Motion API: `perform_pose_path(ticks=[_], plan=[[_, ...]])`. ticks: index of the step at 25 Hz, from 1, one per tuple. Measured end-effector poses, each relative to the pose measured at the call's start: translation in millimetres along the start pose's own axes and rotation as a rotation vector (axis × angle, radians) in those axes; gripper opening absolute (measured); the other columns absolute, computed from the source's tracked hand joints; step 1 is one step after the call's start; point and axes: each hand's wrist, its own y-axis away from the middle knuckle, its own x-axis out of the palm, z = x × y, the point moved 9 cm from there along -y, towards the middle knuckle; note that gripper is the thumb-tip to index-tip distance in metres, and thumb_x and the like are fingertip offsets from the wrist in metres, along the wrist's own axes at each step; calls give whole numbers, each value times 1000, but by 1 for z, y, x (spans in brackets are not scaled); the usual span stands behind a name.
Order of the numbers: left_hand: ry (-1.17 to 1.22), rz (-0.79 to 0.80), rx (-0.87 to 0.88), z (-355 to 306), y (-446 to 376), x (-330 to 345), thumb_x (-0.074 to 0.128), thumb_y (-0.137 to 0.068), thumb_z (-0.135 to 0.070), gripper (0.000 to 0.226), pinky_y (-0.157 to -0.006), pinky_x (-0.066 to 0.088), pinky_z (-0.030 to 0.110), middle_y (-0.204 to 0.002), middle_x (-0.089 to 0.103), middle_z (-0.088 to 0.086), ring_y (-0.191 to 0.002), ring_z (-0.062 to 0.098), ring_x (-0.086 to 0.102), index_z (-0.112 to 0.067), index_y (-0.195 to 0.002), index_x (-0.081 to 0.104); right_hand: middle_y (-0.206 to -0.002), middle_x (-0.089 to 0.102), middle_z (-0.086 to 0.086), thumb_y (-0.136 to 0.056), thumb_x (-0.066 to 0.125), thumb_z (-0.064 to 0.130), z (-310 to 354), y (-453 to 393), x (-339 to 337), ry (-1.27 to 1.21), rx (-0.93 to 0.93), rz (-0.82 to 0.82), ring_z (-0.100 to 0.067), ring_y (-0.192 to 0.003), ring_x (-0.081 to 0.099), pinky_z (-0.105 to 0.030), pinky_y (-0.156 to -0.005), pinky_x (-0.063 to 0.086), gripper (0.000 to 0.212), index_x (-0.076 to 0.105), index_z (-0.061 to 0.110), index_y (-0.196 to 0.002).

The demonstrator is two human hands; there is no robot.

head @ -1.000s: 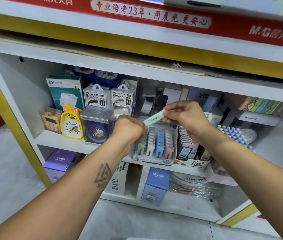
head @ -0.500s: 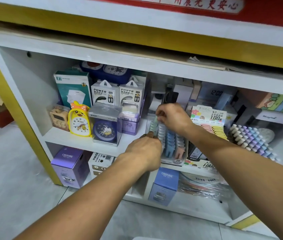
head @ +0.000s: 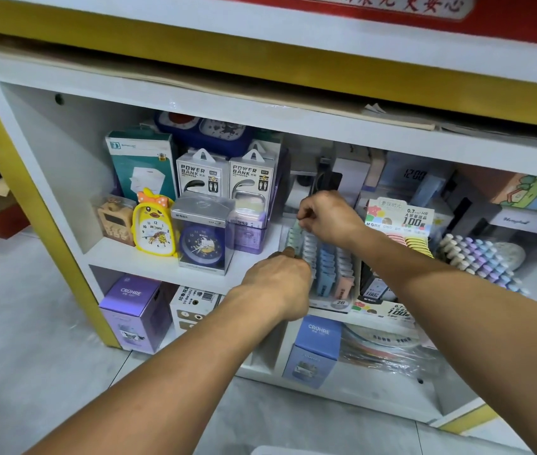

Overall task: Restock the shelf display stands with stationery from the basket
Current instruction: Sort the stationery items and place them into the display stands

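At the centre of the frame, on the middle shelf (head: 168,267), both our hands work at the tiered display stand (head: 329,274) of pastel lead cases; our right hand (head: 329,218) pinches a pale green case (head: 296,232) by its upper end, thumb and fingertips curled around it, and lowers it into the leftmost column of the stand; our left hand (head: 280,284) sits just below, at the stand's front left corner, its knuckles toward us and its fingers hidden behind it, so we cannot tell whether they grip the stand or only steady it.

We judge the case to be light, stiff plastic, smooth and a little slippery, small enough that a two-finger pinch on its narrow sides near the top gives the best control; squeezing the flat faces would probably let it twist; the stand itself looks like thin card or plastic and seems likely to slide on the shelf if pushed, hence a bracing hand; the neighbouring columns stand close together, so a tilted case could snag them.

Left of the stand, in the frame's middle left, stand a yellow duck clock (head: 154,224) and a boxed blue clock (head: 203,234).
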Motion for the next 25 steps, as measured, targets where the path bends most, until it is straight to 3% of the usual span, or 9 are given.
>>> perform_pose_path(ticks=[6, 9, 11, 13, 16, 19, 21, 23, 25], plan=[[8, 20, -12, 4, -4, 3, 59, -83, -12, 44, -90, 52, 39, -123, 54, 7, -110, 27, 56, -13, -127, 55, -123, 70, -3, -93, 63, 2, 7, 3, 17, 164, -14, 169, -20, -112, 65, -32, -100, 51, 30, 73, 15, -119], [-37, -83, 14, -2, 1, -9, 58, -81, -10, 41, -84, 49, 38, -121, 53, 9, -110, 29, 54, -11, -122, 57, -122, 68, -5, -96, 58, 10, 22, 28, -15, 132, -56, -20, -24, -111, 64, -32, -97, 51, 29, 71, 17, -121], [-54, -237, 55, -15, 9, -22, 57, -79, -8, 38, -78, 44, 38, -117, 52, 12, -110, 32, 53, -10, -117, 58, -112, 72, -3, -93, 58, 14, 25, 72, -42, -70, -40, -210, -22, -103, 66, -30, -91, 51, 25, 74, 17, -113], [25, -279, 102, -33, 16, -16, 57, -77, -10, 27, -72, 43, 36, -109, 58, 12, -103, 33, 57, -14, -103, 60, -96, 76, 1, -87, 57, 17, 18, 133, -45, -222, 1, -281, -16, -88, 67, -26, -79, 51, 24, 75, 19, -102], [21, 0, 173, -67, 23, 53, 57, -77, -12, 20, -72, 52, 35, -99, 67, 10, -95, 30, 64, -13, -96, 65, -82, 73, 2, -82, 57, 13, -19, 225, -3, -254, 199, -154, -12, -74, 62, -23, -68, 44, 26, 76, 20, -98], [-51, 363, 254, -96, 42, 154, 57, -82, -12, 25, -81, 57, 42, -102, 70, 12, -94, 28, 66, -8, -104, 69, -82, 70, 0, -86, 55, 6, -65, 307, 82, -245, 397, 215, -10, -66, 56, -24, -68, 45, 26, 77, 16, -97], [-88, 578, 266, -105, 56, 217, 59, -83, -11, 22, -67, 60, 37, -89, 72, 13, -76, 26, 69, -4, -101, 68, -90, 70, 0, -87, 55, 4, -84, 357, 142, -239, 443, 448, -7, -64, 54, -22, -68, 47, 24, 76, 12, -96], [-121, 697, 249, -111, 65, 268, 62, -83, -11, 8, -58, 57, 34, -68, 66, 10, -57, 22, 63, -3, -83, 65, -103, 71, -5, -88, 58, 6, -101, 399, 194, -213, 486, 605, -9, -68, 58, -21, -70, 50, 20, 75, 10, -98], [-132, 702, 229, -116, 67, 310, 65, -83, -10, 23, -63, 54, 36, -61, 57, 8, -57, 23, 58, -8, -63, 52, -116, 68, -6, -88, 60, 7, -117, 430, 233, -170, 534, 688, -16, -85, 63, -26, -79, 52, 23, 71, 11, -108]])
